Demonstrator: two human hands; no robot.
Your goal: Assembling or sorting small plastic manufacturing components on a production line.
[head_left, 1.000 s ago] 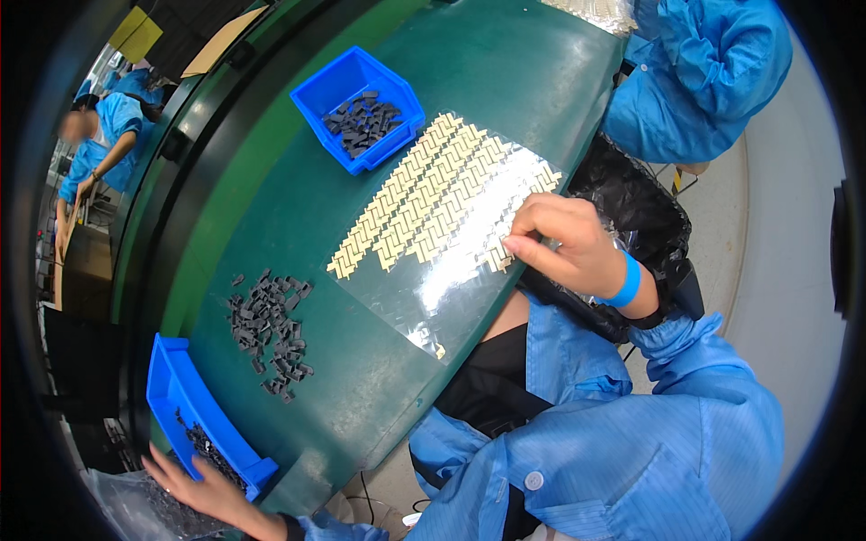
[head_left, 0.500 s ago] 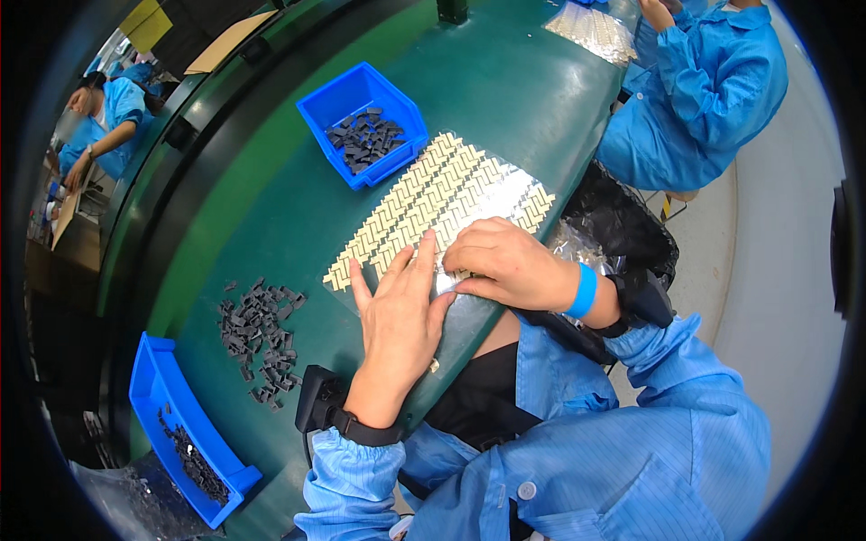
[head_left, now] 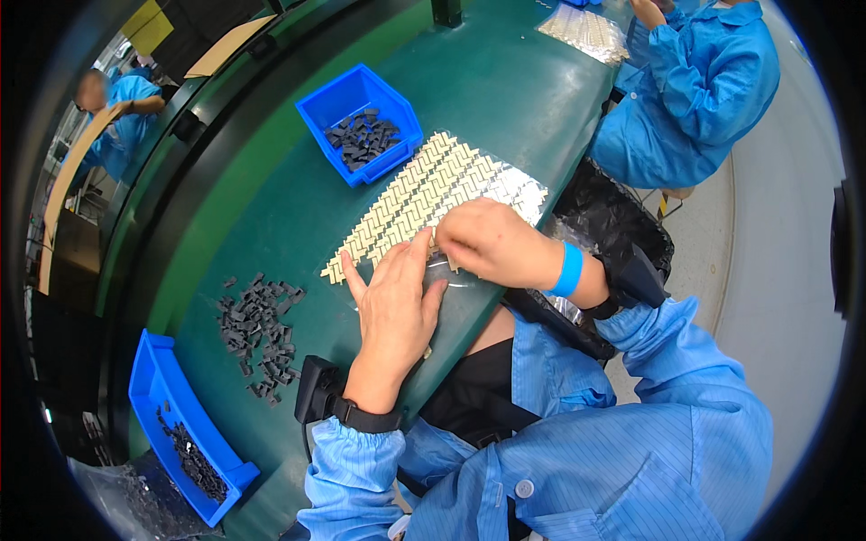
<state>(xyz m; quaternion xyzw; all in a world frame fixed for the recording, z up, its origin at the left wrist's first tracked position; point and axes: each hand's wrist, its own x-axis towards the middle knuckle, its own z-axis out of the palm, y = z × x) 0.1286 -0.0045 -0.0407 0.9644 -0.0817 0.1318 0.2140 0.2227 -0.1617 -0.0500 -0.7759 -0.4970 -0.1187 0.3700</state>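
Observation:
A clear sheet (head_left: pixel 424 194) covered with rows of small cream-coloured zigzag pieces lies on the green table. My left hand (head_left: pixel 392 311) rests on its near left part, fingers stretched out, thumb apart. Close against the left fingertips, my right hand (head_left: pixel 496 243) is curled in a pinch over the sheet. Its fingertips are hidden, so I cannot make out what they hold. The clear near edge of the sheet looks bare beneath the hands. One small pale piece (head_left: pixel 427 353) lies by the table edge, near my left wrist.
Beyond the sheet stands a blue bin (head_left: pixel 390 164) with small black blocks (head_left: pixel 363 137). More black blocks (head_left: pixel 257 329) are heaped at left, near another blue bin (head_left: pixel 155 370). A black-bagged container (head_left: pixel 618 207) stands at right. Co-workers sit upper right (head_left: pixel 704 81) and upper left (head_left: pixel 131 126).
My right hand has moved slightly up and left, its fingers curling further. My left hand has barely shifted. At upper left, the co-worker now has a long cardboard sheet raised.

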